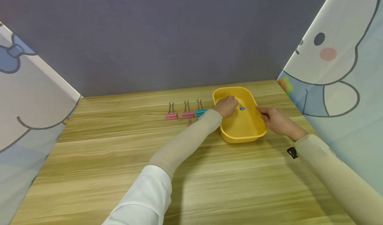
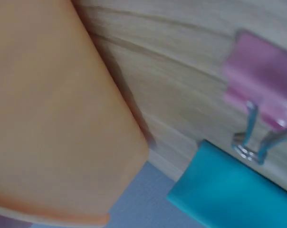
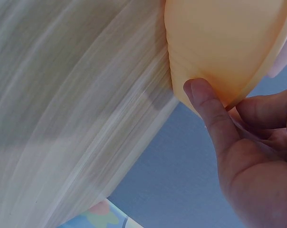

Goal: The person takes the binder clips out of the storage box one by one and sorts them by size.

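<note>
On the right of the table, a yellow plastic tray (image 1: 243, 139) stands with a small blue binder clip (image 1: 242, 108) on its floor. My right hand (image 1: 276, 121) grips the tray's right rim, thumb outside and fingers over the edge, as the right wrist view shows. Over the tray's left side reaches my left hand (image 1: 226, 106), near the blue clip; its fingertips are hidden, and I cannot tell whether they hold anything. Two pink binder clips, one left (image 1: 171, 116) and one beside it (image 1: 187, 114), lie left of the tray with a teal binder clip (image 1: 201, 112).
A small pink binder clip (image 1: 190, 122) lies below the row, partly beside my left sleeve. A small black object (image 1: 292, 152) shows by my right forearm. A grey wall (image 1: 179, 45) rises behind the table, with printed cartoon panels (image 1: 326, 65) at both sides.
</note>
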Demonstrator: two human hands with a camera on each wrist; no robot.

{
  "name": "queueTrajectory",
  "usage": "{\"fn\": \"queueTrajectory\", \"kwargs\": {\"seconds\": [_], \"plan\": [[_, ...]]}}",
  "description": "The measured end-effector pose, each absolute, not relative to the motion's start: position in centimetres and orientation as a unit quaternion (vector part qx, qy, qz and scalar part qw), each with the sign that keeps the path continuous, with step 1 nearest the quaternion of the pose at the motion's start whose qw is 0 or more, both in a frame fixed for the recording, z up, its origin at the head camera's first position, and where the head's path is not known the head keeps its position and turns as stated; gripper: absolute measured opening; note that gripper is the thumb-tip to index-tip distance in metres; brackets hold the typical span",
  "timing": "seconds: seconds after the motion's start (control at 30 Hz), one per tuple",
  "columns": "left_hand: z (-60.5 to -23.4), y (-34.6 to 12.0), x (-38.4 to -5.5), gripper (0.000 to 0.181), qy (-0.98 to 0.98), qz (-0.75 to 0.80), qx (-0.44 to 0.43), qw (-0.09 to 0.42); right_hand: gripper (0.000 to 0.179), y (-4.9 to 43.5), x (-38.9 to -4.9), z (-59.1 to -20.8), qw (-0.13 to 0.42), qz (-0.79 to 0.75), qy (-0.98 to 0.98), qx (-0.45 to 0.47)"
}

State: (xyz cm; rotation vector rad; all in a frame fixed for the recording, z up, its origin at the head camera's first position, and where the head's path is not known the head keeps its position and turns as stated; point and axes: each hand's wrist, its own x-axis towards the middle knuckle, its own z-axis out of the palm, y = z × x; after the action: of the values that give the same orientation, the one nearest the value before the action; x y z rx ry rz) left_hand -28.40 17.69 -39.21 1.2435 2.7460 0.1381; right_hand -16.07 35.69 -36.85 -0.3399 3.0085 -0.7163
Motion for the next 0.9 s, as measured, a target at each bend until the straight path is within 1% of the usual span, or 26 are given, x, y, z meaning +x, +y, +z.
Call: {"fn": "queueTrajectory", "kwargs": {"seconds": [0.2, 0.33, 0.9], "plan": [[-39.26, 17.98, -28.37, 0.014, 0.925, 0.047, 0.373, 0.063, 0.039, 35.59, -15.96, -36.77, 0.019, -0.233, 0.967, -0.104], [-39.35, 18.05, -28.36, 0.014, 0.929, 0.047, 0.362, 0.065, 0.040, 35.50, -15.95, -36.74, 0.022, -0.236, 0.966, -0.103], [-39.44, 17.74, -28.18, 0.014, 0.923, 0.054, 0.375, 0.070, 0.040, 35.35, -15.92, -36.82, 0.018, -0.223, 0.969, -0.107]]}}
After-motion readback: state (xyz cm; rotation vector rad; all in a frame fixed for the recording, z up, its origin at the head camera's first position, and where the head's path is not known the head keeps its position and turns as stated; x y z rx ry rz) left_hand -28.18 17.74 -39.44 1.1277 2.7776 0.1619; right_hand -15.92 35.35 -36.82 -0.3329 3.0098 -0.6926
